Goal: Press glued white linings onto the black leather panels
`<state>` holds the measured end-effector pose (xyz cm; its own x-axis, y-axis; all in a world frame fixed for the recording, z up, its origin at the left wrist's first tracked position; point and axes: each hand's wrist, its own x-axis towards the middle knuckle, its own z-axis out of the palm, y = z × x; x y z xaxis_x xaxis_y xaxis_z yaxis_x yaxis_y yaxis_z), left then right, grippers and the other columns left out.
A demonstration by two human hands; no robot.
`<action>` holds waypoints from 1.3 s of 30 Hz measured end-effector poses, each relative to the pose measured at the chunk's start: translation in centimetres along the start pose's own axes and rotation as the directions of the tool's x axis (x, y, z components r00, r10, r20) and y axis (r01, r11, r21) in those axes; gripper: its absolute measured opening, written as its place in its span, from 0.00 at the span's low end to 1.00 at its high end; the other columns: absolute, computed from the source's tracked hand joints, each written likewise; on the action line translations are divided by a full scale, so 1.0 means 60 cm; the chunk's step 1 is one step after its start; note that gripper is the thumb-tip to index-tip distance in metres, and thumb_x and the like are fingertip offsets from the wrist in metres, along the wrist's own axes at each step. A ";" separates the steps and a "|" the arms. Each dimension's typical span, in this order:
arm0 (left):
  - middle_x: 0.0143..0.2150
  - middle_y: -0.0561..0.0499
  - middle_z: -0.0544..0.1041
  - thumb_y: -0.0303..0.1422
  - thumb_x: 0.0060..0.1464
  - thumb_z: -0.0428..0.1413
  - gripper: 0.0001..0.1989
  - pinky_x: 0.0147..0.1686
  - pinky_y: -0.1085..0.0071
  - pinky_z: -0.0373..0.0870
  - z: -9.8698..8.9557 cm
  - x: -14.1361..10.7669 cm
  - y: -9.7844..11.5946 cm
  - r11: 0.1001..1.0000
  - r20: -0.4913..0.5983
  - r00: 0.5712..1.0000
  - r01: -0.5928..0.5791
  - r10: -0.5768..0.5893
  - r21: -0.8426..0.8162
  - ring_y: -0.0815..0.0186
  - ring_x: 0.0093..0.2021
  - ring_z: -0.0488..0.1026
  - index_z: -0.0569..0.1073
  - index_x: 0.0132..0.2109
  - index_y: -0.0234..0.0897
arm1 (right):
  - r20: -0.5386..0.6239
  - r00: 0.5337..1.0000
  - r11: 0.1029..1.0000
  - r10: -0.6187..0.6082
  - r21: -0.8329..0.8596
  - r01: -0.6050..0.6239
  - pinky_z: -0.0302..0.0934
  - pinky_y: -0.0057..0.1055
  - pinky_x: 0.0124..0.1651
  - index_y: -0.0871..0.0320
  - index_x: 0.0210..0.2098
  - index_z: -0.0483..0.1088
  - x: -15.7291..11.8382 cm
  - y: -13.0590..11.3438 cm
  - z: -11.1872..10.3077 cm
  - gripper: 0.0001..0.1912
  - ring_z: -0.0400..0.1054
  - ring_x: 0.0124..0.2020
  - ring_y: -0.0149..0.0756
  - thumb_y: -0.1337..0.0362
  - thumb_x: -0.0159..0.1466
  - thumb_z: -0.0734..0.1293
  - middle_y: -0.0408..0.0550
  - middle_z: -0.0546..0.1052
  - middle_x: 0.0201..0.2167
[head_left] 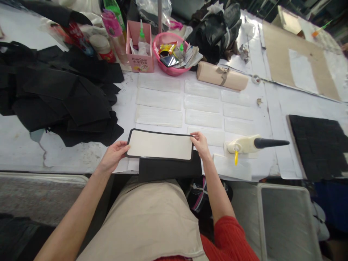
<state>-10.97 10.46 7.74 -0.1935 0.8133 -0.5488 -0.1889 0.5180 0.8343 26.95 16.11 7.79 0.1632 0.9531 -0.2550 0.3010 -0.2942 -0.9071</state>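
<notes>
Between my two hands is a white rectangular panel with a black border and rounded corners (160, 145). My left hand (115, 154) pinches its left edge, and my right hand (200, 144) pinches the upper right corner. Below the panel, a black sheet (168, 169) lies at the table's front edge, partly covered by it. To the right of my right hand, a cream glue bottle with a yellow nozzle and a black tapered end (244, 145) rests on its side. Several translucent rectangular pieces (159, 116) lie in rows beyond the panel.
A heap of black cut pieces (62, 90) covers the left. At the back are a pink box (140, 61), a pink basket (174, 70) of small items and a beige roll (221, 75). Black pieces (320, 145) are stacked at right; a grey bin (288, 217) stands below.
</notes>
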 end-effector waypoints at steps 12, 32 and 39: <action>0.25 0.53 0.75 0.38 0.32 0.66 0.20 0.23 0.75 0.66 0.012 0.137 -0.024 0.993 -0.179 0.983 -0.020 0.040 0.114 0.69 0.23 0.70 0.70 0.34 0.35 | -0.121 0.992 0.954 0.043 -0.291 -0.077 0.61 0.31 0.36 0.59 0.40 0.74 0.140 0.068 0.128 0.17 0.68 0.29 0.38 0.67 0.53 0.61 0.44 0.75 0.28; 0.48 0.38 0.78 0.31 0.57 0.49 0.18 0.46 0.62 0.71 0.054 0.211 0.054 0.259 -0.006 0.915 -0.108 0.405 0.960 0.53 0.46 0.76 0.77 0.50 0.33 | -0.201 0.970 0.721 0.135 -0.651 -0.235 0.63 0.33 0.50 0.57 0.48 0.77 0.152 0.005 0.110 0.15 0.73 0.49 0.43 0.64 0.68 0.61 0.55 0.79 0.47; 0.53 0.32 0.74 0.31 0.60 0.46 0.21 0.49 0.58 0.70 0.078 0.258 0.057 0.203 0.003 0.948 -0.071 0.318 0.977 0.48 0.50 0.75 0.76 0.55 0.31 | -0.248 0.947 0.745 0.205 -0.588 -0.315 0.64 0.34 0.51 0.59 0.44 0.79 0.190 -0.003 0.140 0.14 0.75 0.49 0.44 0.66 0.66 0.62 0.58 0.80 0.45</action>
<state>-10.12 26.04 2.37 -0.2404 0.9365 -0.2552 0.9158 0.3060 0.2603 20.85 27.61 2.25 0.4487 0.8248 -0.3441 0.7254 -0.5610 -0.3988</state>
